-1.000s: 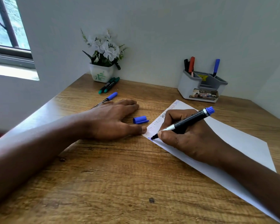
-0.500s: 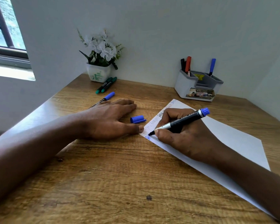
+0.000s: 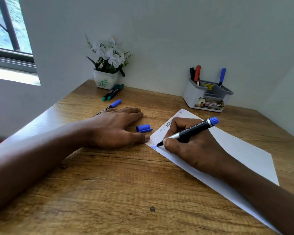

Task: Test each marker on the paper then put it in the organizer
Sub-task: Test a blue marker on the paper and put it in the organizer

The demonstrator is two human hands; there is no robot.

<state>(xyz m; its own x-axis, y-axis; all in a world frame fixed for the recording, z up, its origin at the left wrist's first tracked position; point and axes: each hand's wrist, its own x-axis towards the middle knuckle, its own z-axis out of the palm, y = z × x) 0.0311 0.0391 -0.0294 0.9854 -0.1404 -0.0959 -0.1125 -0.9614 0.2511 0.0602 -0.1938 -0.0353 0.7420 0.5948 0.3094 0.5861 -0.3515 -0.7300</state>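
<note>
Since the earlier frames the tip of the uncapped blue marker (image 3: 190, 131) has advanced a short way along the near corner of the paper (image 3: 241, 158), and the blue writing (image 3: 154, 147) there has grown from a single small mark to a couple of strokes; the left hand has kept its position. The right hand (image 3: 193, 148) grips the marker in a writing hold, fingers curled round the barrel near the nib, with the nib in contact with the paper and the blue rear end tilted up and away to the right. The heel of this hand rests on the sheet. The left hand (image 3: 115, 128) lies flat on the wooden table (image 3: 109, 192), palm down, fingers straight and holding nothing, with the thumb tip at the left edge of the paper. The blue cap (image 3: 143, 128) lies on the table between the left hand's fingers and the paper, just beside both. Fainter test lines in other colours run along the same paper edge beyond the right hand. A second blue marker (image 3: 115, 104), capped, lies behind the left hand, partly hidden by it. Two green markers (image 3: 113, 92) lie side by side, just in front of a white flower pot (image 3: 105, 79) at the wall. The grey organizer (image 3: 193, 97) stands at the far right of the table against the wall. Its left rear compartment holds a black marker (image 3: 191, 72) and a red marker (image 3: 197, 72); its right rear compartment holds a third blue marker (image 3: 222, 76), all upright.
</note>
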